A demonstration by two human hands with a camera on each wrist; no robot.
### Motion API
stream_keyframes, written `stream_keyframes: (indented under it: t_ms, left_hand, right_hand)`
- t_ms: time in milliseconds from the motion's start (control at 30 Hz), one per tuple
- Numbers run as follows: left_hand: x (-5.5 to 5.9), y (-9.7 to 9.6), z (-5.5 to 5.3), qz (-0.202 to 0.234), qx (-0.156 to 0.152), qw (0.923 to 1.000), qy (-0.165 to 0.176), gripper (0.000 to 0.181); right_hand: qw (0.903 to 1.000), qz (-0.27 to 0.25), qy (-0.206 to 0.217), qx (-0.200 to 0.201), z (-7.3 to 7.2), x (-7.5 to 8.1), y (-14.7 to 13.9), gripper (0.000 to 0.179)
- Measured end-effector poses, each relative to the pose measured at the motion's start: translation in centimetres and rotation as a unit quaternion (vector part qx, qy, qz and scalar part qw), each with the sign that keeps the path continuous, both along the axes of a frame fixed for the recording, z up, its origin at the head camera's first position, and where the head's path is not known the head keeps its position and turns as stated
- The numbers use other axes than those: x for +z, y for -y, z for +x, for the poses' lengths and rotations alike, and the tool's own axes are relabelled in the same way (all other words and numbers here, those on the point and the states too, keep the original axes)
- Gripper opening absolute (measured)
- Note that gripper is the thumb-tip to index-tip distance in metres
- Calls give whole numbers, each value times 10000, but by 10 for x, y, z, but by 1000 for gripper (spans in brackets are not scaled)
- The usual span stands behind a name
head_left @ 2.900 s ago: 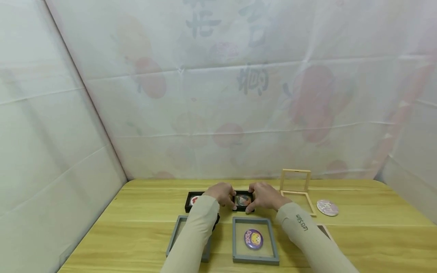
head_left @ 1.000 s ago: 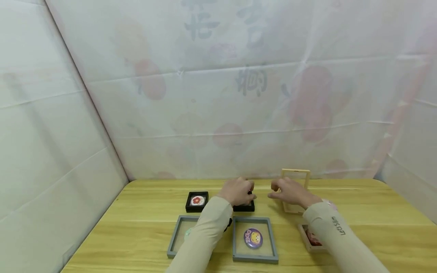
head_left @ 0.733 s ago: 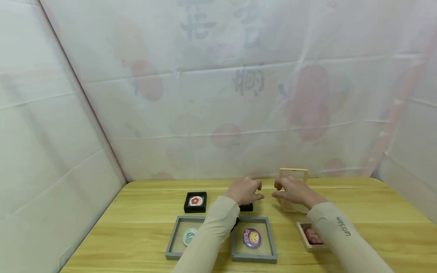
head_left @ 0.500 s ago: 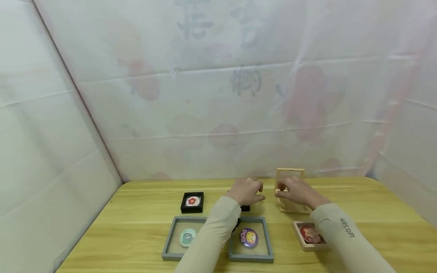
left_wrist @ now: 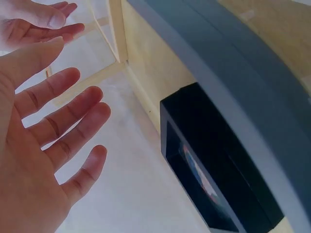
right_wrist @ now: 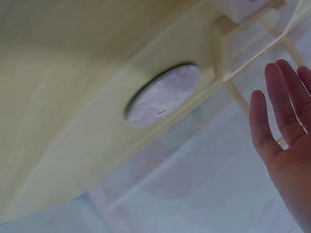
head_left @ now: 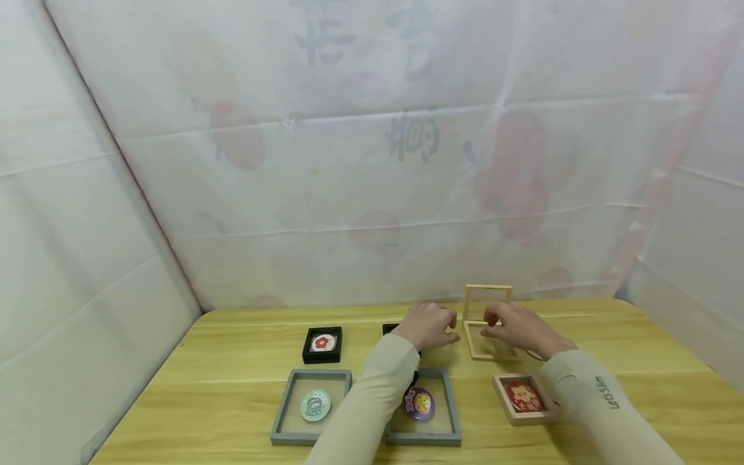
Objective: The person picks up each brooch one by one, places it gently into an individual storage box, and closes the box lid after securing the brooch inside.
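My left hand (head_left: 427, 326) hovers right of a small black display frame (head_left: 391, 328), mostly hidden behind it in the head view. Its fingers are spread and loosely bent, holding nothing; the left wrist view shows the black frame (left_wrist: 218, 165) beside them. My right hand (head_left: 520, 328) is over a hinged wooden frame (head_left: 473, 342), whose lid stands raised at the back. No object lies in that hand's relaxed fingers (right_wrist: 260, 121). Past it, in the right wrist view, a round pink patterned badge (right_wrist: 165, 94) rests on the table.
A black frame with a red-flower badge (head_left: 323, 343) stands at the back left. Two grey frames, with a green badge (head_left: 316, 405) and a purple bear badge (head_left: 420, 403), lie in front. A pale wooden frame with a red badge (head_left: 523, 397) sits near my right forearm.
Both hands have left the black frame they were touching and moved right, the right one to the hinged wooden frame. The head view has turned slightly right.
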State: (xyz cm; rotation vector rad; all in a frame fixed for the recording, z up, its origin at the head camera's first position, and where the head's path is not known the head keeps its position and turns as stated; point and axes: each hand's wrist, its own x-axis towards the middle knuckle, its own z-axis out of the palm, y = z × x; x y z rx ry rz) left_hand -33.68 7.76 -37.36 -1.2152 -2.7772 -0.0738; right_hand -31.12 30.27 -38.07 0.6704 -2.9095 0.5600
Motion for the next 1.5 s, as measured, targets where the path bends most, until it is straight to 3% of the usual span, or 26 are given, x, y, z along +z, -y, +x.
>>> stream_keyframes:
  t_ms: [300, 600, 1133, 1500]
  left_hand:
    - [-6, -9, 3, -91, 43, 9999, 84, 25]
    - [-10, -16, 8, -160, 8, 9998, 104, 26]
    - [-16, -21, 11, -134, 133, 9977, 655, 26]
    - [-18, -26, 15, -78, 240, 9992, 316, 9]
  right_hand:
    - [9997, 38, 45, -237, 9, -5, -18, 16]
    - [9997, 78, -43, -232, 16, 2, -34, 20]
    - [9988, 142, -148, -451, 11, -12, -43, 21]
    - [9971, 180, -14, -745, 13, -13, -56, 18]
